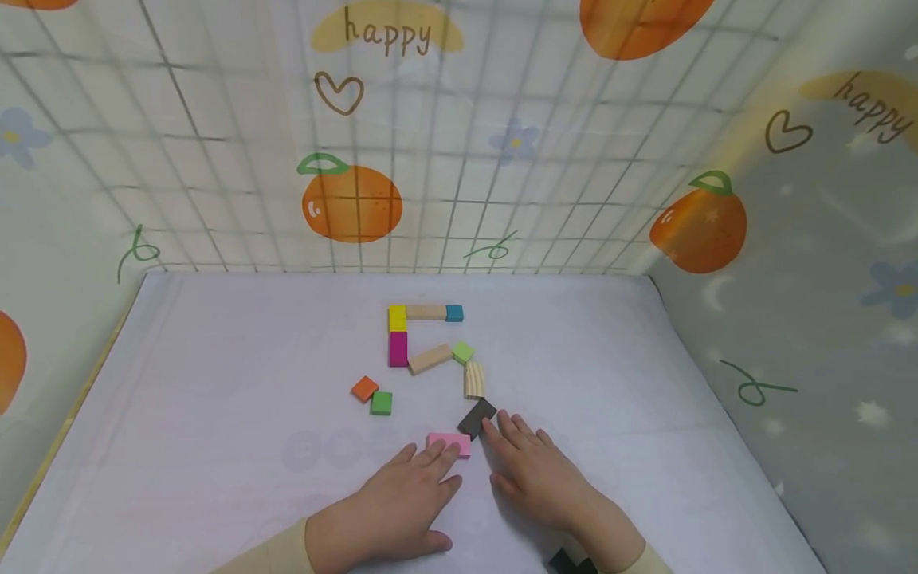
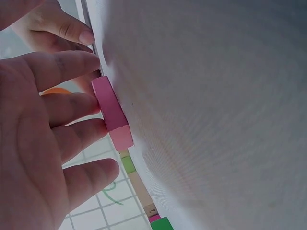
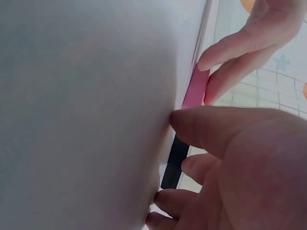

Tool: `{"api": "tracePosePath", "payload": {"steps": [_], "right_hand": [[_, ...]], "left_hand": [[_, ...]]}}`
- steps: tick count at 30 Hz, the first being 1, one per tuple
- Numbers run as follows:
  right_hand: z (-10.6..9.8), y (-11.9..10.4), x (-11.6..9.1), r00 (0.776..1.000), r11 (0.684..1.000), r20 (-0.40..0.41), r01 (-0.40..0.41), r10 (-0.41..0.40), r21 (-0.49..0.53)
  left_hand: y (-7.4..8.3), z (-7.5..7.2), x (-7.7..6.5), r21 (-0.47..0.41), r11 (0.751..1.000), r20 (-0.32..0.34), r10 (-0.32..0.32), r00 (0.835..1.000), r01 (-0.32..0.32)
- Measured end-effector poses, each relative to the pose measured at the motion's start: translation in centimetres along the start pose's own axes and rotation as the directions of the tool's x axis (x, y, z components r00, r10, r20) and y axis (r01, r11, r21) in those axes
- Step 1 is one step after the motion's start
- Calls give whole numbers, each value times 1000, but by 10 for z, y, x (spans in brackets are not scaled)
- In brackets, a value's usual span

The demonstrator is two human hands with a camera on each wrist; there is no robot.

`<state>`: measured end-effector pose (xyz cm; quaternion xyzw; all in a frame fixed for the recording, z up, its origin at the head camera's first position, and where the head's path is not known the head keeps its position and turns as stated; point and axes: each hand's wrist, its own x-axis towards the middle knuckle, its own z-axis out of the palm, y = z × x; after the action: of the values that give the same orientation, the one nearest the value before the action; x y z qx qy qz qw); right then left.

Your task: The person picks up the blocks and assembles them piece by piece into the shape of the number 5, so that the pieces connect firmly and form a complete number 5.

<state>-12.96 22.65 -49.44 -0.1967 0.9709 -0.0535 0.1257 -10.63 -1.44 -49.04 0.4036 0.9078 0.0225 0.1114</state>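
Note:
In the head view my left hand (image 1: 398, 504) rests its fairly straight fingertips on a pink block (image 1: 462, 443), its thumb spread away. The left wrist view shows the fingertips against one face of that pink block (image 2: 112, 106), which lies flat. My right hand (image 1: 539, 475) touches the edge of a black block (image 1: 476, 418) with an extended forefinger. This black block (image 3: 176, 154) shows behind the right thumb in the right wrist view. It lies slanted, its lower corner close to the pink block. A ridged wooden block (image 1: 474, 381) adjoins its upper end.
Farther up run a light green block (image 1: 463, 352), a plain wooden block (image 1: 429, 359), then magenta (image 1: 398, 349), yellow (image 1: 398, 318), wooden (image 1: 426, 312) and blue (image 1: 454, 313) ones. Orange (image 1: 364, 389) and green (image 1: 382, 403) blocks lie left. Dark blocks (image 1: 562, 561) sit by the right wrist.

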Motion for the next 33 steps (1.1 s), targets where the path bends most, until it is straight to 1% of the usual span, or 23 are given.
{"api": "tracePosePath", "payload": {"steps": [8, 14, 20, 24, 33], "right_hand": [[-1, -1, 2, 999, 1000, 24, -22, 22, 0], [0, 0, 1, 1000, 1000, 15, -15, 15, 8], [1, 1, 1, 1000, 1000, 7, -10, 10, 7], [1, 0, 0, 1000, 1000, 2, -11, 11, 6], [0, -2, 1, 1000, 1000, 14, -24, 24, 11]], "left_hand": [[0, -2, 1, -21, 1000, 35, 10, 999, -9], [0, 0, 0, -13, 1000, 20, 15, 1000, -15], [-1, 0, 1, -28, 999, 27, 17, 999, -16], [-1, -1, 0, -34, 999, 17, 25, 1000, -24], [-1, -1, 0, -39, 999, 10, 24, 1000, -24]]}}
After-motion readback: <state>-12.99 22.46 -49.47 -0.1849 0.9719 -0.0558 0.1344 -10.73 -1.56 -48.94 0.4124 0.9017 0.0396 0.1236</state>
